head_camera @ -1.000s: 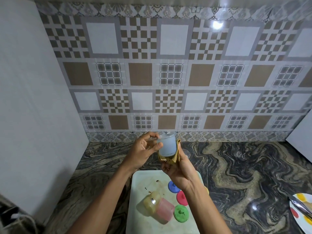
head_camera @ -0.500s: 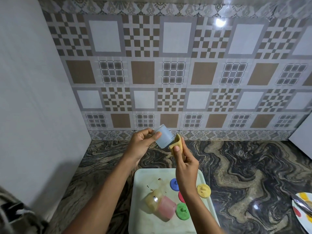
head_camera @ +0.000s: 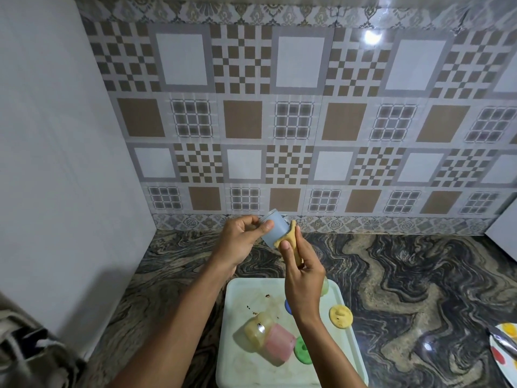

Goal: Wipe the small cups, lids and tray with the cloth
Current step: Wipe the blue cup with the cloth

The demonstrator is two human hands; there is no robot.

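My left hand (head_camera: pixel 240 239) grips a small pale blue cup (head_camera: pixel 275 229), tilted, above the counter near the back wall. My right hand (head_camera: pixel 303 278) holds a folded yellow cloth (head_camera: pixel 289 242) pressed against the cup's lower side. Below lies a white tray (head_camera: pixel 251 292) with dark crumbs on it. On the tray a yellow cup (head_camera: pixel 256 330) and a pink cup (head_camera: pixel 279 347) lie nested on their sides. A green lid (head_camera: pixel 302 351) and a blue lid (head_camera: pixel 287 307) lie beside them, both partly hidden by my right forearm. A yellow lid (head_camera: pixel 340 316) rests at the tray's right rim.
The marbled dark counter (head_camera: pixel 405 275) runs to a tiled back wall (head_camera: pixel 279 121). A plain white wall (head_camera: pixel 56 163) closes the left side. A spotted plate (head_camera: pixel 503 351) with a metal utensil sits at the right edge. A dark bag (head_camera: pixel 30 357) shows bottom left.
The cup was upright and wrapped in the cloth; my left hand has tilted it and the cloth has come off to its lower side. My view has shifted left.
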